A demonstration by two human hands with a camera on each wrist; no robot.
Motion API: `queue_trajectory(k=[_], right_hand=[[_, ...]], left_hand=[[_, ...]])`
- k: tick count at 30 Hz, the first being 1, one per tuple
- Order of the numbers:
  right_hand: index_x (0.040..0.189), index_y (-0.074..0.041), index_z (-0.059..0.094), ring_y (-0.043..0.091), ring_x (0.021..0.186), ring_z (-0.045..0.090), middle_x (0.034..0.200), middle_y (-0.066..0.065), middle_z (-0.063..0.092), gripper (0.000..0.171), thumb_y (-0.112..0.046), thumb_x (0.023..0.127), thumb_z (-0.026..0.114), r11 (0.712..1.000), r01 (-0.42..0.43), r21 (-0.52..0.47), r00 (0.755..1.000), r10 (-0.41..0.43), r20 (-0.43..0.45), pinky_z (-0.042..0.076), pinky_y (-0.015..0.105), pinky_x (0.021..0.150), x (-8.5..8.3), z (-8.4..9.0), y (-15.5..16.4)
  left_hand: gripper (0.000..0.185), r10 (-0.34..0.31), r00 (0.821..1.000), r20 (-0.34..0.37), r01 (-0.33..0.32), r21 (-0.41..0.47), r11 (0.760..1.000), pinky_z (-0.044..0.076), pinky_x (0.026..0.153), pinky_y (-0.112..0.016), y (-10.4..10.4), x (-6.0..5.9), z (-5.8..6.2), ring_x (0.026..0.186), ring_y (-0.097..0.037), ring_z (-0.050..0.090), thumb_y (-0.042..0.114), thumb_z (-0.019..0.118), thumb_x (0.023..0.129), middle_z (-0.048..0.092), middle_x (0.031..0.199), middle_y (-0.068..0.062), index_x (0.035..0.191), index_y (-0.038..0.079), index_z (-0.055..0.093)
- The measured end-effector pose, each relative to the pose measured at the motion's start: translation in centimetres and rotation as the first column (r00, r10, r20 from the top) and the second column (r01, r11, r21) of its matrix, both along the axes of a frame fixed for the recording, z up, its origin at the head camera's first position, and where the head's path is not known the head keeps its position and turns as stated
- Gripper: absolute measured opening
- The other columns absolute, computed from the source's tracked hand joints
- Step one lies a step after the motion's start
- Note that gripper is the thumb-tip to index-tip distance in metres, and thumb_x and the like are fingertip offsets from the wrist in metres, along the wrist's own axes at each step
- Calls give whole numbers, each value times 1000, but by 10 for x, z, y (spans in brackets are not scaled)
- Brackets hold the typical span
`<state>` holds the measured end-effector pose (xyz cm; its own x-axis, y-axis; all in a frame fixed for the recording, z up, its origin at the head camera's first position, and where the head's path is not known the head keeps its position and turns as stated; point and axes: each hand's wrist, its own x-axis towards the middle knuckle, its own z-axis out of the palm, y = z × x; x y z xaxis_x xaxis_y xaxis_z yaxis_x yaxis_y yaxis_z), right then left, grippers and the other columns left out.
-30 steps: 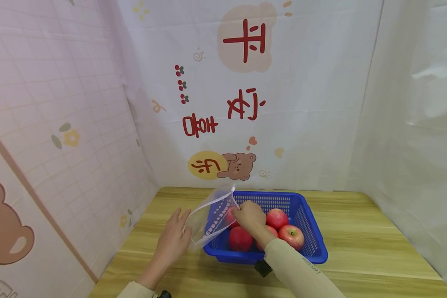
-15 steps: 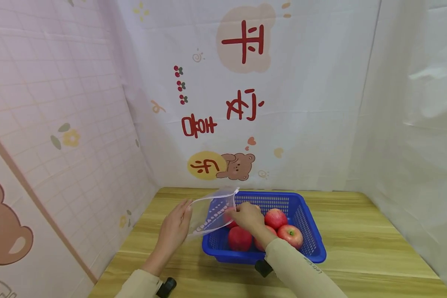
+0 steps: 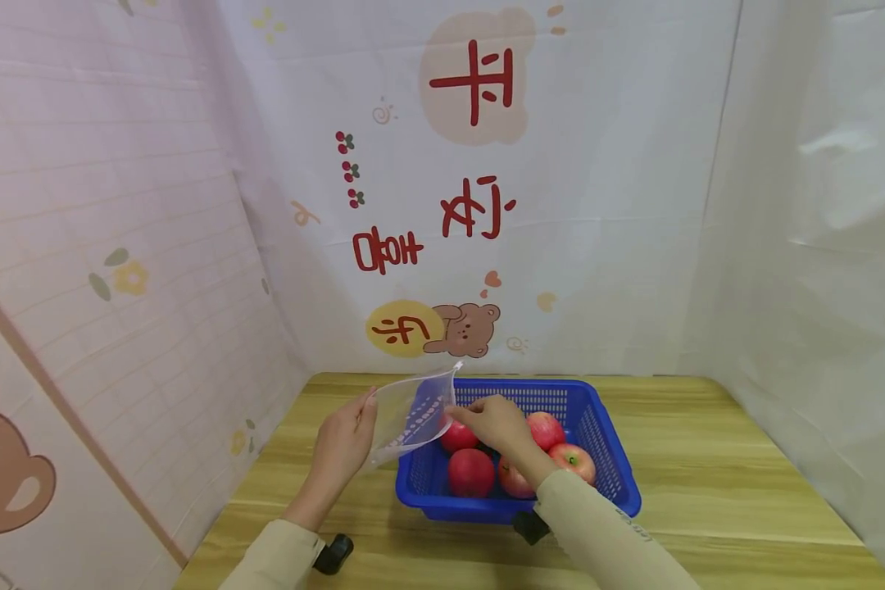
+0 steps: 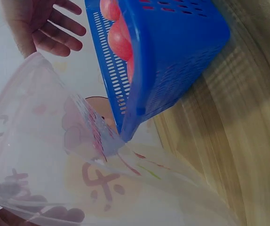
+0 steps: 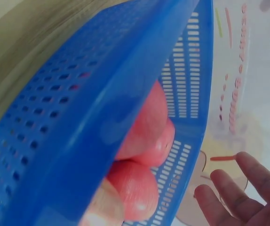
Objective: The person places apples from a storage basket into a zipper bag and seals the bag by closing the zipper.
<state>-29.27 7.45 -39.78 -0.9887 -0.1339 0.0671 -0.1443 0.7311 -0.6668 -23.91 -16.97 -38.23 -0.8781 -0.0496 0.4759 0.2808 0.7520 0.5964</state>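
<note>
The left hand (image 3: 342, 447) pinches the near-left edge of a clear zip bag (image 3: 411, 410), held above the surface's left side. Thin and limp, it looks slippery; grip its rim. The right hand (image 3: 496, 422), fingers spread, touches its mouth over the blue basket (image 3: 605, 459) of 4 apples (image 3: 470, 473).

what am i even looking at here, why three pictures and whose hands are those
No machine here: a person works with bare hands and wears three cameras. The wide picture comes from the head camera, looking down at a wooden table. The other two come from cameras on each wrist, so they look tilted and very close.

On the table stands a blue basket with red apples in it. The left hand holds a clear plastic bag at its edge, beside the basket. The right hand is over the basket at the bag's other edge, fingers straight, though whether it touches the bag is unclear.
</note>
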Motion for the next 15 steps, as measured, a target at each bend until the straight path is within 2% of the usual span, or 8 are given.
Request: queue_trajectory(k=[3, 6, 9, 11, 15], right_hand=[[81, -16, 75, 18, 66, 52, 64, -1, 56, 48, -61, 88, 62, 1000, 10, 4, 1000, -10, -8, 38, 33, 58, -1, 0, 7], [83, -17, 77, 20, 73, 58, 69, 0, 62, 45, -59, 89, 62, 1000, 24, 12, 1000, -23, -20, 43, 35, 62, -2, -1, 16], [88, -15, 78, 24, 83, 63, 81, 3, 70, 44, -57, 89, 63, 999, 41, 9, 999, -41, -18, 49, 41, 71, -3, -1, 27], [96, -13, 78, 27, 92, 65, 92, 6, 72, 45, -55, 90, 64, 999, 54, -6, 998, -54, -14, 51, 46, 80, -2, -2, 35], [111, -8, 75, 32, 104, 64, 108, 11, 72, 48, -51, 91, 65, 996, 85, -26, 996, -85, 9, 49, 51, 91, -1, 0, 51]], left_hand=[[40, 18, 1000, 18, -18, 6, 1000, 47, 92, -57, 1, 0, 3, 117, -41, 59, 26, 43, 106, 62, 130, -18, 135, 5, 61], [40, 41, 999, 29, -41, 9, 999, 47, 91, -58, 1, -1, 4, 117, -42, 59, 26, 43, 106, 62, 130, -17, 135, 6, 61], [40, 59, 997, 48, -60, 6, 998, 46, 92, -59, 2, -1, 5, 118, -42, 58, 27, 43, 106, 61, 131, -16, 135, 7, 62], [41, 68, 996, 61, -69, 5, 998, 45, 92, -60, 2, -1, 6, 118, -42, 58, 28, 42, 106, 61, 133, -15, 136, 8, 61], [42, 79, 994, 72, -79, 6, 997, 44, 92, -61, 3, 0, 8, 118, -43, 57, 29, 41, 106, 61, 132, -16, 136, 8, 61]])
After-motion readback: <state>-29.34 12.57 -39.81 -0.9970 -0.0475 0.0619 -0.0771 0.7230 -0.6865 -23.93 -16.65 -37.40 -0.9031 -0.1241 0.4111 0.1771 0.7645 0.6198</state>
